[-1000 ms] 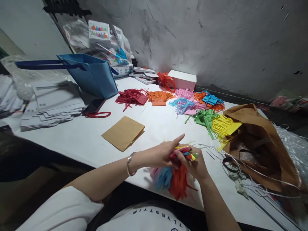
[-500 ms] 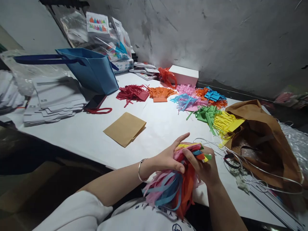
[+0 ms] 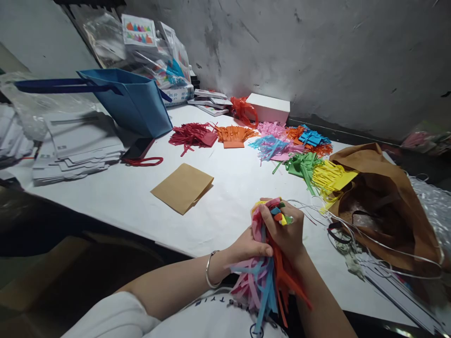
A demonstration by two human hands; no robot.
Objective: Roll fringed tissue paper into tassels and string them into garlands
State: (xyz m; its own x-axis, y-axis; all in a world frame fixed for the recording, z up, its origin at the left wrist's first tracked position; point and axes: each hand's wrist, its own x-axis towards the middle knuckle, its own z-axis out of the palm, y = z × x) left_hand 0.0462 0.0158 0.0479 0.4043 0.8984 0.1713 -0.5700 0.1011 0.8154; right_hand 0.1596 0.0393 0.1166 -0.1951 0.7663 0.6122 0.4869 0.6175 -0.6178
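Note:
A bundle of colourful paper tassels hangs from my two hands at the table's near edge, its pink, light blue and orange fringe falling over my lap. My right hand is closed round the top of the bundle, where rolled ends in pink, blue, orange, yellow and green stick out. Lower down, my left hand is wrapped about the strips, thumb across the front. Some of its fingers are hidden behind the tassels. A folded brown paper piece lies on the white table beyond my left forearm.
Fringed paper piles lie across the back: dark red, orange, pink, green, yellow. An open brown bag with white cord stands right. A blue bag and stacked white packets stand left.
My left hand has slid down from the top of the bundle and its raised finger has folded in. The fringe has drawn together and hangs narrower. My right hand has shifted slightly left.

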